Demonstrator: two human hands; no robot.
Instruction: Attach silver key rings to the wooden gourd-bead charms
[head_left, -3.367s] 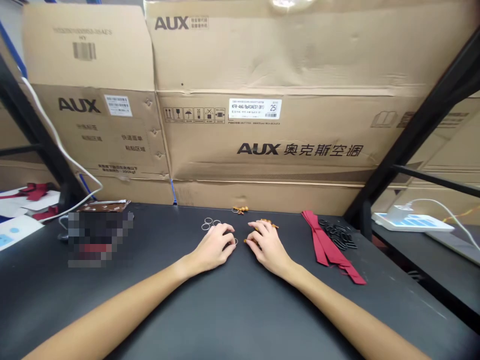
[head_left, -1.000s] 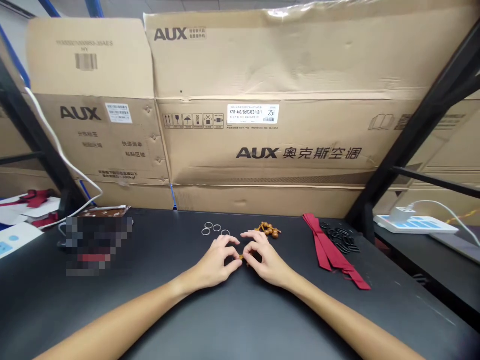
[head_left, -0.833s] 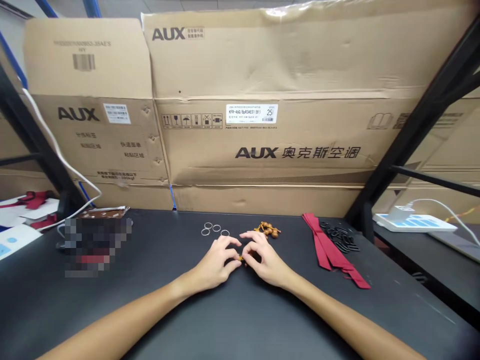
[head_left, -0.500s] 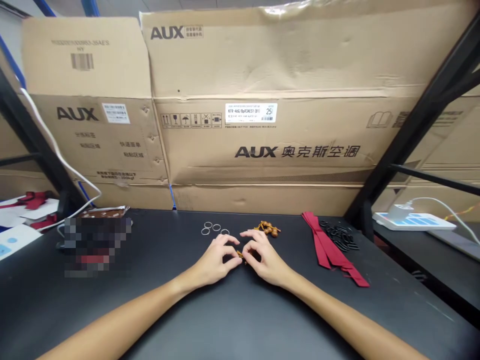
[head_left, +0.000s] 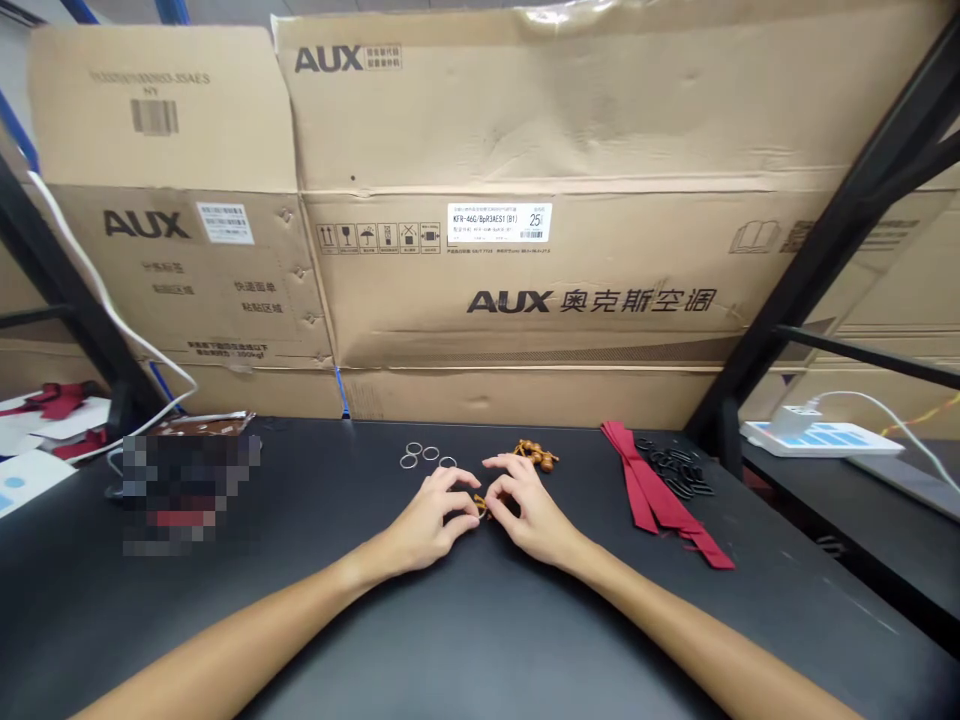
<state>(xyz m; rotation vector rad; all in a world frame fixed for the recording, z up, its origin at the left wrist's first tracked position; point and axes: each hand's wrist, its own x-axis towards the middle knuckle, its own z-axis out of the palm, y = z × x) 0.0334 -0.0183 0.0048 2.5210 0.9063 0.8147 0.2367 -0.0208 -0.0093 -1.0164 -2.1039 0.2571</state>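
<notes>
Hands sit close together mid-surface, fingertips pinched on one small brown bead piece (head_left: 481,507) between them: left hand (head_left: 427,520) curled w/ thumb and forefinger nipping it from its side, right hand (head_left: 525,510) doing the same from the other, index finger raised and stretched toward the far edge. Whether a ring is also in the left fingers can't be made out, too small. Change vs approx 3 s ago: both hands then lay flatter and further back, the left over the metal rings (head_left: 424,457), the right over the bead cluster (head_left: 536,456); now they have drawn nearer the body and met, leaving the rings and cluster lying apart just beyond the fingertips. Over the last sec hardly anything moves, only slight finger shifts and a small drift of the view, so my read is that picking up is over and fine fingertip work on the single piece is under way, w/ the rest of the supply untouched. Black surface (head_left: 480,620) carries, right of the hands, a red ribbon bundle (head_left: 660,495) and, just beside it, a heap of black clips (head_left: 679,470). Far left sits a blurred-out patch w/ a brown packet (head_left: 202,425) behind it. Cardboard boxes (head_left: 525,200) marked AUX wall off the back, and a white power strip (head_left: 817,437) rests on the neighbouring shelf at right.
</notes>
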